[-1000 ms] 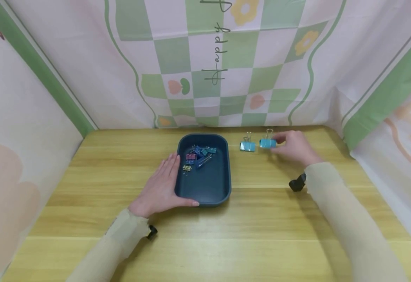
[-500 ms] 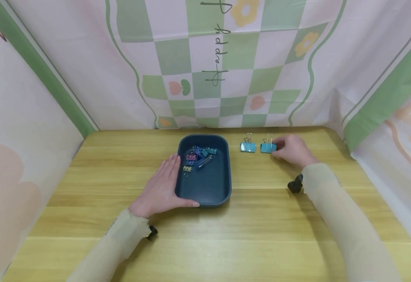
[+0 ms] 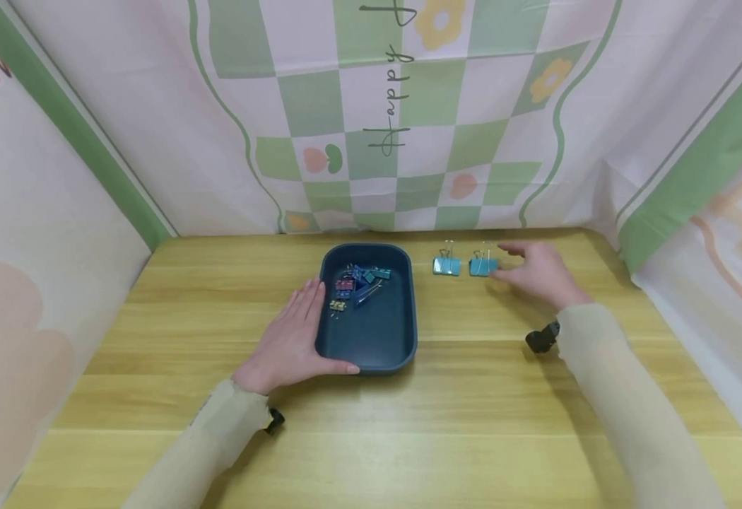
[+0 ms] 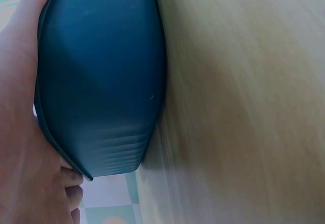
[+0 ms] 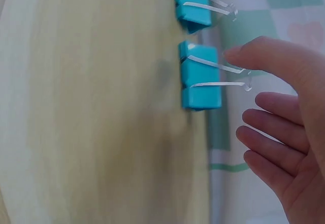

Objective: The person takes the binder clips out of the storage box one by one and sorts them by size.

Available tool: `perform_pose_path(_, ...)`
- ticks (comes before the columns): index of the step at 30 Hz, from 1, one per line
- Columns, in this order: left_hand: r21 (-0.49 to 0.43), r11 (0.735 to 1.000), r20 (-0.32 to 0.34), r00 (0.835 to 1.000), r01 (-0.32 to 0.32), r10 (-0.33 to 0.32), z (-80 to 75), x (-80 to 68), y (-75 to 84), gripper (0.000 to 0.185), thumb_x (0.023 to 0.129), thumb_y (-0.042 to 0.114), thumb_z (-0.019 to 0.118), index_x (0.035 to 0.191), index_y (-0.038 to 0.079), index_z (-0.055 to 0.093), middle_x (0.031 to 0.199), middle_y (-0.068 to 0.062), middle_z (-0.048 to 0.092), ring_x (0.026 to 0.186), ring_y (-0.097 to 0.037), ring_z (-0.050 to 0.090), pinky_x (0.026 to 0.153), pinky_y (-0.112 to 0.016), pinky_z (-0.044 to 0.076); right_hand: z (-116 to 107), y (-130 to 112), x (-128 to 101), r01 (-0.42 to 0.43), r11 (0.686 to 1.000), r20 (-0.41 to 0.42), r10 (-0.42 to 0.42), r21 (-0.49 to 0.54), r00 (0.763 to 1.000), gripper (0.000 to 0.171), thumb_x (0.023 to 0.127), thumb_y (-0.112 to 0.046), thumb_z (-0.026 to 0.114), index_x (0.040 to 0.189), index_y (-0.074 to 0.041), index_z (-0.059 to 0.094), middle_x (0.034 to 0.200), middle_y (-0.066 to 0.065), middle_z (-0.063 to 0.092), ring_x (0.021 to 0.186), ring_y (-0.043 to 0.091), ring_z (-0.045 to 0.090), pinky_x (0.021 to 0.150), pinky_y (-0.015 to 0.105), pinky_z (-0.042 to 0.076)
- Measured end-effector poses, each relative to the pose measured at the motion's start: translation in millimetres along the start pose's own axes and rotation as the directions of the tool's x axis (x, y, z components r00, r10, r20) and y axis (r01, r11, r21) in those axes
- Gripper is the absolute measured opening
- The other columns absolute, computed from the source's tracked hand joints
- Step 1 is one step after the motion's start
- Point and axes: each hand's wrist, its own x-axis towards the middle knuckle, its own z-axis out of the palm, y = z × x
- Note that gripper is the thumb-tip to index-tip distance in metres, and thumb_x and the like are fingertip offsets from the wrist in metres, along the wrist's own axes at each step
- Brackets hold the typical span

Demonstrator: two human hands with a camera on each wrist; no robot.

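Note:
My left hand (image 3: 284,348) rests against the dark blue tray (image 3: 414,311), fingers straight along its left rim and thumb at its front edge. In the left wrist view, that hand (image 4: 23,117) touches the tray's rim (image 4: 101,71). Two turquoise binder clips stand on the table right of the tray, silver handles up: a left clip (image 3: 446,266) and a right clip (image 3: 483,266). Just right of the right clip is my right hand (image 3: 539,274), thumb and index finger apart. In the right wrist view, the hand (image 5: 289,117) holds nothing near the closer clip (image 5: 200,76).
Inside the tray lie several smaller binder clips, among them a pink one (image 3: 345,284), a yellow one (image 3: 337,305) and a blue one (image 3: 364,292). A patterned cloth (image 3: 371,155) hangs along the back edge of the wooden table (image 3: 473,424).
My right hand has lowered the right turquoise binder clip onto the table beside the other, let go of it and drawn back slightly to the right. The left hand and tray stay put.

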Motion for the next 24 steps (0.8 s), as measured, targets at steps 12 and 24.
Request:
perform_pose_path(12, 0.002, 1.0, -0.003, 1.0, -0.006, 0.006, 1.2, 0.0, -1.1, 0.148, 0.062, 0.102, 0.047, 0.162, 0.001, 0.005, 0.169, -0.015, 0.001, 0.154, -0.023, -0.004, 0.123, -0.039, 0.006, -8, -39, -6, 0.123, 0.991, -0.087, -0.128, -0.056, 0.988, 0.07, 0.083, -0.035, 0.086, 0.14, -0.003, 0.06, 0.139, 0.025, 0.058, 0.102, 0.041, 0.061, 0.102, 0.062, 0.041)
perform_pose_path(24, 0.001, 1.0, -0.005, 1.0, -0.005, 0.005, 0.6, 0.3, -1.7, 0.148, 0.062, 0.102, 0.047, 0.162, 0.001, 0.006, 0.169, -0.016, 0.002, 0.154, -0.023, -0.004, 0.123, -0.039, 0.006, 12, -95, -5, 0.244, 0.967, -0.018, -0.246, -0.073, 0.969, 0.071, 0.079, -0.026, 0.09, 0.14, -0.005, 0.061, 0.138, 0.018, 0.061, 0.072, 0.027, 0.061, 0.096, 0.049, 0.049)
